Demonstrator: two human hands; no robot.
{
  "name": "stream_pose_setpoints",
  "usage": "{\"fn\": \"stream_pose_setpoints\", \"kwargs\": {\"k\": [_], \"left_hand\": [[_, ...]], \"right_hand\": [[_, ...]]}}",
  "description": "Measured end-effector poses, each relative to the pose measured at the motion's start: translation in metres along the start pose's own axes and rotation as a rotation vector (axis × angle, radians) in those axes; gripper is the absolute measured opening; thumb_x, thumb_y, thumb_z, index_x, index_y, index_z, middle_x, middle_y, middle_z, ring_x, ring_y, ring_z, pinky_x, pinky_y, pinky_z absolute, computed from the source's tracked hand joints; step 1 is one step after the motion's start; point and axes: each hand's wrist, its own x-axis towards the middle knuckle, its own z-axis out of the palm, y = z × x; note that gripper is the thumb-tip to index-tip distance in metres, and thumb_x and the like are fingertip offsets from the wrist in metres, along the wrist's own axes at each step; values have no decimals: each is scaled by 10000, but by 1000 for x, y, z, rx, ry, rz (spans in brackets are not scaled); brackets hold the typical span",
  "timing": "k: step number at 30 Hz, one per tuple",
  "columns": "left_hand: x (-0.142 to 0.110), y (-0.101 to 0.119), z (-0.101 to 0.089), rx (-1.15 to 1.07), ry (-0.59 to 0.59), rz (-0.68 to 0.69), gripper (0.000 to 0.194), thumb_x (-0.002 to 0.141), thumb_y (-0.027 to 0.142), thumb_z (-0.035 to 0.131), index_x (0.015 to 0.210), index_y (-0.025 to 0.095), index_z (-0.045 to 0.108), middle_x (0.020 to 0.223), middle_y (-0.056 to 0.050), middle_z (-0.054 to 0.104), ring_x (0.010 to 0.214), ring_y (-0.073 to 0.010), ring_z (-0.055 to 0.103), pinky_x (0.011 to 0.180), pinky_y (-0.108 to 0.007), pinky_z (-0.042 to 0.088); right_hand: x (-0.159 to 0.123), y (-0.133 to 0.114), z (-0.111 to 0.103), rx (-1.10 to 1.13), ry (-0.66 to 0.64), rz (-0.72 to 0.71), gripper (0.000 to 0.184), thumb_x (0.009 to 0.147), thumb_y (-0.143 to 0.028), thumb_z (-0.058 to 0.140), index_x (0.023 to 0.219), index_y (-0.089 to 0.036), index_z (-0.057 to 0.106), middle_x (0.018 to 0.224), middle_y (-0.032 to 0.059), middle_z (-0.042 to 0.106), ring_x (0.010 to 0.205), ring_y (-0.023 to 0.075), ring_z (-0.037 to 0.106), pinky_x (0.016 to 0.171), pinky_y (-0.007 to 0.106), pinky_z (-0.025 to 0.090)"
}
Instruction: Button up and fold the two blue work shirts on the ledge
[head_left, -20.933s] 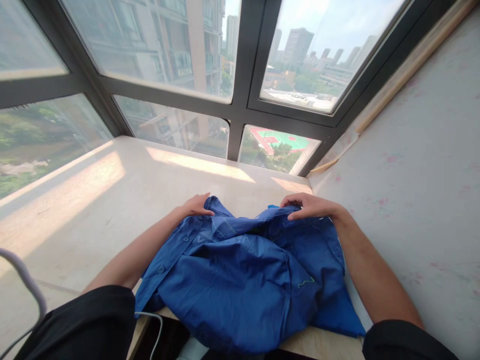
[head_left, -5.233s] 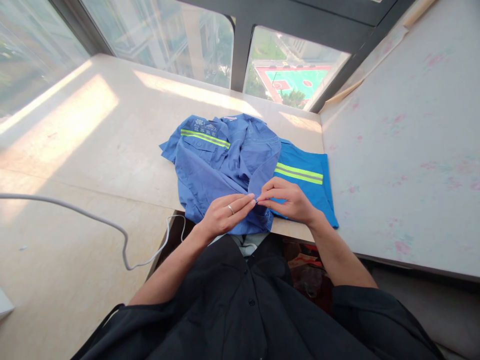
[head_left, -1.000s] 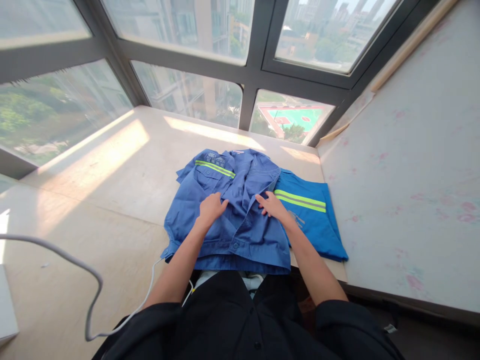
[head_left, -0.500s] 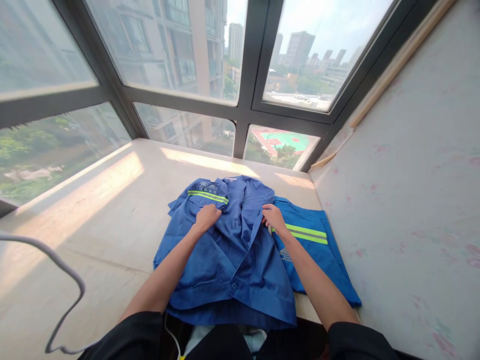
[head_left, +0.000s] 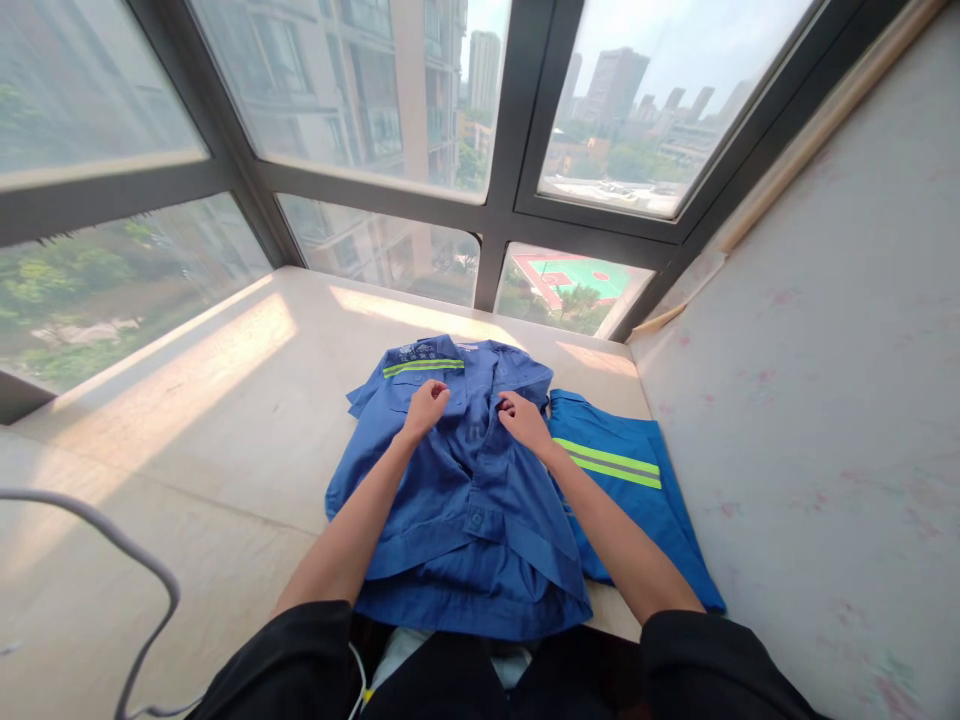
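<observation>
Fingers of the left hand (head_left: 425, 408) and right hand (head_left: 523, 420) curl, pinching the front placket of the blue work shirt (head_left: 465, 500).

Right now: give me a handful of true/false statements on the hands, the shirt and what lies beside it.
1. Both hands rest on the blue shirt. True: left hand and right hand lie on its upper front.
2. The shirt hangs on a hanger. False: it lies flat on the ledge.
3. A brighter blue garment with reflective stripes lies to the shirt's right. True.
4. The left hand holds the white cable. False: the cable lies apart, far left.
5. The shirt has a yellow-green stripe near the chest. True.
</observation>
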Motion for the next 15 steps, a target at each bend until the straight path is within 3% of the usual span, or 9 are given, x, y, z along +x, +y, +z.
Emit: {"fn": "stream_pose_setpoints", "kwargs": {"k": [4,7,9,12,15], "left_hand": [[-47,-3,5,260,49,136,166,851,214,544,936,156,675,1041,-119,649,1046,-246,596,969,-380,443],[-71,9,13,543,82,260,253,914,268,468,1019,189,684,1113,-130,624,1127,-276,557,974,-404,422],[-79,15,17,632,20,148,296,927,336,467,1070,176,670,1109,-148,633,1110,-294,577,927,-408,448],[-82,14,18,725,-104,-140,419,904,438,510,1133,110,632,1113,-207,641,1064,-335,619,844,-414,491],[-81,6,15,773,-127,-221,493,888,463,520,1173,68,596,1153,-250,629,1071,-352,630,836,-418,503]], "right_hand": [[-38,-5,9,-199,109,-184,479,821,-87,472,1274,-170,603,1170,134,582,1056,235,569,1012,391,449],[-58,-16,17,-269,62,-264,466,806,-59,491,1232,-169,643,1223,148,555,1167,271,515,1048,417,415],[-66,-19,23,-175,-99,-274,468,797,-54,514,1234,-168,639,1221,126,584,1131,249,549,1025,392,435],[-77,-15,34,2,-385,-161,478,787,-101,598,1261,-162,609,1139,89,647,963,196,625,915,325,495],[-91,-8,45,10,-383,-39,445,802,-168,645,1244,-152,600,1072,84,658,861,167,627,846,296,494]]}}
